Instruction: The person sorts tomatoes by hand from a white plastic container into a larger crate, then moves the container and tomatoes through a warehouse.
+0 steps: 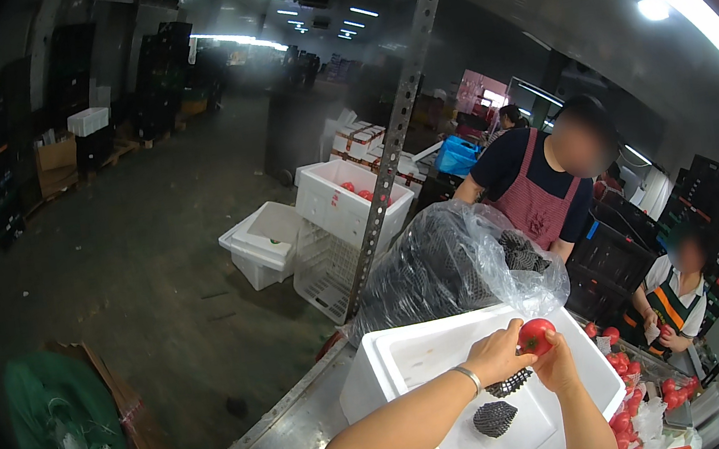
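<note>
A red tomato (535, 335) is between my two hands, over a white foam box (386, 372). My left hand (500, 353), with a metal bangle on its wrist, grips the tomato's left side. At its right and lower side, my right hand (554, 366) grips it too. Inside the box lies a black foam net sleeve (495, 419). Another black net sleeve (511, 382) shows just below my left hand, partly covered by it. Whether either sleeve holds fruit, I cannot tell.
A clear bag of black foam nets (421, 271) stands beyond the box, beside a perforated metal post (398, 129). Many tomatoes (625, 421) lie on the right. Two co-workers, one in a red apron (535, 200), are near. A metal table (294, 447) supports the box.
</note>
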A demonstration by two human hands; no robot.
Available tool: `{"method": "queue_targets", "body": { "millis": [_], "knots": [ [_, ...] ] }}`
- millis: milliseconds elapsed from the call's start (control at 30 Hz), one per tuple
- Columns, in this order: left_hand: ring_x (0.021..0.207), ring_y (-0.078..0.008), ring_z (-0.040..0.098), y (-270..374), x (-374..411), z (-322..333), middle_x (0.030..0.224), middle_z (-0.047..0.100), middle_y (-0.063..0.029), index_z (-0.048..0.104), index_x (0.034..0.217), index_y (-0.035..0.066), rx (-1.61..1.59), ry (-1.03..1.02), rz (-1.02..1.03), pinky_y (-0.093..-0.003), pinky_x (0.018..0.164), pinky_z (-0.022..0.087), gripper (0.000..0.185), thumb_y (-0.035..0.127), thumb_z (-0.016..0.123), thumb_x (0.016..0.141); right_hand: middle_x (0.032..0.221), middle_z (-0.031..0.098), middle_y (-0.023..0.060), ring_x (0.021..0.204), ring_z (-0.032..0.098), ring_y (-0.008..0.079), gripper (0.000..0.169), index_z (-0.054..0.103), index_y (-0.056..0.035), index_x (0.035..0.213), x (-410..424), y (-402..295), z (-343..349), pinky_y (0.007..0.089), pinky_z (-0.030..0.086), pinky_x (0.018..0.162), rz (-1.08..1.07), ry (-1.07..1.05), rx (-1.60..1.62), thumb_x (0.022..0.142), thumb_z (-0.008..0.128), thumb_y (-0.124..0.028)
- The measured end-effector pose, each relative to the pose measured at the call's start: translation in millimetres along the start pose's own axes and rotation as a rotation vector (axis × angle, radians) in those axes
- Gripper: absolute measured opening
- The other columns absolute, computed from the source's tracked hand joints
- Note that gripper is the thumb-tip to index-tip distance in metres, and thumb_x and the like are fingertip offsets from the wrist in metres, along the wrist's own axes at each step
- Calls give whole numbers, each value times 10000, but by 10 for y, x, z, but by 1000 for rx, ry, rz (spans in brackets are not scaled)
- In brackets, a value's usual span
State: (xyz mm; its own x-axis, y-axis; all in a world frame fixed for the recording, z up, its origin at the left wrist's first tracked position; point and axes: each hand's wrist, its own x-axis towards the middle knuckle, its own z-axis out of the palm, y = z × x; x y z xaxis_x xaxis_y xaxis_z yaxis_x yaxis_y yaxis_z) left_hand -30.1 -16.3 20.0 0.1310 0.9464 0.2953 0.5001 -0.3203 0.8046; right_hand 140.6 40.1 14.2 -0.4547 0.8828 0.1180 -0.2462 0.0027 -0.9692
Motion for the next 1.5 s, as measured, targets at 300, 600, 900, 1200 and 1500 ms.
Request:
{"method": "queue_targets", "body": {
  "millis": [300,600,900,1200,1500],
  "knots": [
    [889,-334,609,-19,-5,1,955,624,-180,428,1153,63,35,-11,11,-409,753,464,605,396,681,715,1064,598,103,955,588,209,463,492,-43,1151,-23,77,5,334,477,830,62,-90,-26,819,566,-357],
    [877,-325,610,-11,-26,-16,916,630,-170,446,1128,61,16,17,37,-407,732,466,564,387,669,725,1088,576,98,953,582,195,520,473,-30,1192,-34,42,64,306,483,814,39,-129,-70,823,578,-381],
    [835,-333,623,-3,-25,-36,882,636,-180,449,1023,35,45,28,51,-415,708,474,517,395,669,724,994,603,86,894,594,170,402,522,-28,1097,-23,85,52,280,486,788,-5,-23,-104,855,552,-348],
    [837,-330,628,40,-30,-64,894,634,-203,451,1013,1,30,-9,-2,-393,733,480,609,471,681,700,1019,592,81,910,586,180,332,510,-48,1089,-41,37,179,301,476,804,-86,-36,-92,895,509,-317],
    [844,-337,626,15,9,-8,897,632,-208,448,991,-12,59,-28,-16,-391,735,475,616,481,677,700,1140,512,109,1041,519,196,472,389,-34,1274,-47,39,134,326,437,895,-19,-28,-73,928,466,-347]
  ]
}}
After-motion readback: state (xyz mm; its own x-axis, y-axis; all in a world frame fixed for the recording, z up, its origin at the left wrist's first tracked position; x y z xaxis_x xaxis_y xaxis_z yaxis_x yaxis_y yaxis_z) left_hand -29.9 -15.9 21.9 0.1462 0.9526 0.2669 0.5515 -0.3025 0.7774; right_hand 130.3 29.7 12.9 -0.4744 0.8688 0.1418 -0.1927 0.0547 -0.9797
